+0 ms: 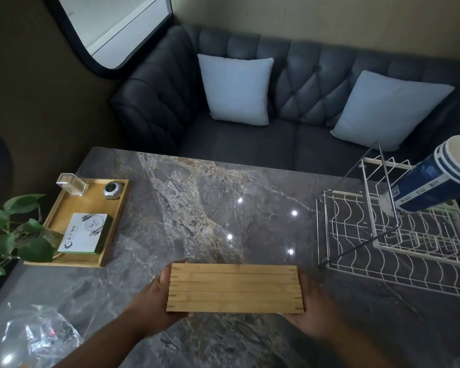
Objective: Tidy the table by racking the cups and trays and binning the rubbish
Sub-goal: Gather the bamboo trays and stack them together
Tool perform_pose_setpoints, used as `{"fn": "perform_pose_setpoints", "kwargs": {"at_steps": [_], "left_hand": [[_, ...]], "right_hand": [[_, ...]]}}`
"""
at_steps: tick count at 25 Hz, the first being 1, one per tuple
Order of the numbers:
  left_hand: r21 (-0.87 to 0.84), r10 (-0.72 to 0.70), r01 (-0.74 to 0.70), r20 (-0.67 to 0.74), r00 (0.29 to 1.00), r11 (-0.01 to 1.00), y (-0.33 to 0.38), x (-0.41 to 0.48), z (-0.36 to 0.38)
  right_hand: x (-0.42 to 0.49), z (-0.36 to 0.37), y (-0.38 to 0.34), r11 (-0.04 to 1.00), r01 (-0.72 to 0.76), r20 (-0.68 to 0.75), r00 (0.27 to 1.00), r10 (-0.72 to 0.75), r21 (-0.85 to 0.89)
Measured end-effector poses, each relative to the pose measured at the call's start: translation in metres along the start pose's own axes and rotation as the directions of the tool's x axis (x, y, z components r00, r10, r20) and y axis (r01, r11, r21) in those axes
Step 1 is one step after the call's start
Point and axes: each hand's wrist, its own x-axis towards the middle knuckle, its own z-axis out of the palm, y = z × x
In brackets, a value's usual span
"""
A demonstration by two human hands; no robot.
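Note:
A stack of several wooden trays [234,288] stands on edge just above the grey marble table [197,208], near its front edge. My left hand [154,301] grips the stack's left end and my right hand [314,306] grips its right end. A white wire rack [398,251] stands on the table's right side. A stack of blue and white paper cups [433,179] lies tilted on the rack's upper rail. A clear plastic rubbish bag [37,338] sits at the front left corner.
A separate wooden tray [109,224] at the left holds a clear card holder [71,184], a small round clock [113,189] and a white box [84,232]. A green plant [14,235] overhangs the left edge. A dark sofa [250,144] with two pale cushions lies beyond the table.

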Motion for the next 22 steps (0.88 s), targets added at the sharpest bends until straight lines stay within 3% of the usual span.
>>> {"fn": "perform_pose_setpoints", "kwargs": {"at_steps": [7, 11, 13, 16, 22], "left_hand": [[-0.064, -0.002, 0.002, 0.01, 1.0, 0.998, 0.001, 0.007, 0.002], [-0.068, -0.014, 0.016, 0.025, 1.0, 0.998, 0.0, 0.008, 0.001], [-0.058, -0.021, 0.023, 0.036, 0.999, 0.998, 0.0, 0.009, 0.002], [-0.046, -0.035, 0.037, 0.032, 0.999, 0.998, -0.002, 0.01, 0.002], [-0.055, -0.037, 0.038, 0.022, 0.999, 0.998, -0.005, 0.01, 0.005]], "right_hand": [[0.0, -0.019, -0.013, 1.0, 0.0, 0.11, 0.994, 0.002, -0.018], [-0.004, -0.03, -0.02, 0.99, 0.036, 0.075, 0.997, -0.026, -0.134], [-0.005, -0.033, -0.024, 0.954, 0.123, 0.039, 0.992, -0.117, -0.273], [0.003, -0.033, -0.049, 0.842, 0.247, 0.099, 0.969, -0.227, -0.48], [0.029, 0.01, -0.136, 0.744, 0.29, 0.194, 0.957, -0.216, -0.602]]}}
